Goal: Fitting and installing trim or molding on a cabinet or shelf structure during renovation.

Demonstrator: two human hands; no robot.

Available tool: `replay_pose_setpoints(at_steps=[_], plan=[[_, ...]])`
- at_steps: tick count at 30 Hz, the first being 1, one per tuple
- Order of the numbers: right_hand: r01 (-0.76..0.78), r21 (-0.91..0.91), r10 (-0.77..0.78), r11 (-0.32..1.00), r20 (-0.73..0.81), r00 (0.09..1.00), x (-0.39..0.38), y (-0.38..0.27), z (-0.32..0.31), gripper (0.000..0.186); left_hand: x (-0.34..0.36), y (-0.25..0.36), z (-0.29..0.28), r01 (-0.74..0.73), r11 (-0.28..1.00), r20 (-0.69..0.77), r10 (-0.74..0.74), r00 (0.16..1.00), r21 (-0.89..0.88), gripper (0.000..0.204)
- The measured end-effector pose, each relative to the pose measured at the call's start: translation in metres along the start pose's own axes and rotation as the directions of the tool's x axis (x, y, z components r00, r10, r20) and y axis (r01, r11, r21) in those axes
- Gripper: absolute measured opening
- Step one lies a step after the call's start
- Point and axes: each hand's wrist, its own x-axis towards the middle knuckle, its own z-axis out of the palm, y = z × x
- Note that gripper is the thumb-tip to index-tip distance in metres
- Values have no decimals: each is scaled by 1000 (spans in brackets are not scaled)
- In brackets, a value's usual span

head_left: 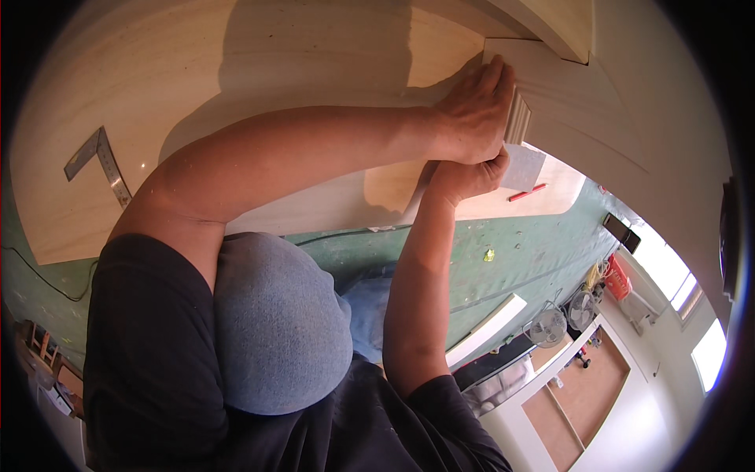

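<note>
A light wooden board (307, 47) spreads out in front of me. My left hand (478, 110) reaches far across to the right, its bent fingers closed over a short ribbed moulding (517, 119) against a pale panel. Just below it, my right hand (472, 178) is closed, thumb and fingers pinched together close to the moulding's lower end. What the pinch holds is hidden. Beside the right thumb lies a grey square sheet (524, 167), partly covered by the hand. A red pencil (527, 192) rests on the board near that sheet.
A metal try square (102, 161) lies on the board's left part. Beyond the board's near edge is a green floor (503, 244) with a dark cable (346, 233). At right stand fans (548, 326), a white strip (487, 326) and a white-framed panel (578, 393).
</note>
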Motion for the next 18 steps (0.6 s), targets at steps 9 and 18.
replay_pose_setpoints(at_steps=[9,18], plan=[[-45,98,45,994,-1,999,2,6,1,23,6,0,4,-11,1000,-50,12,999,26,83],[-37,84,36,996,16,999,-3,-1,5,28,1,-5,-4,37,997,-7,-38,999,-61,83]])
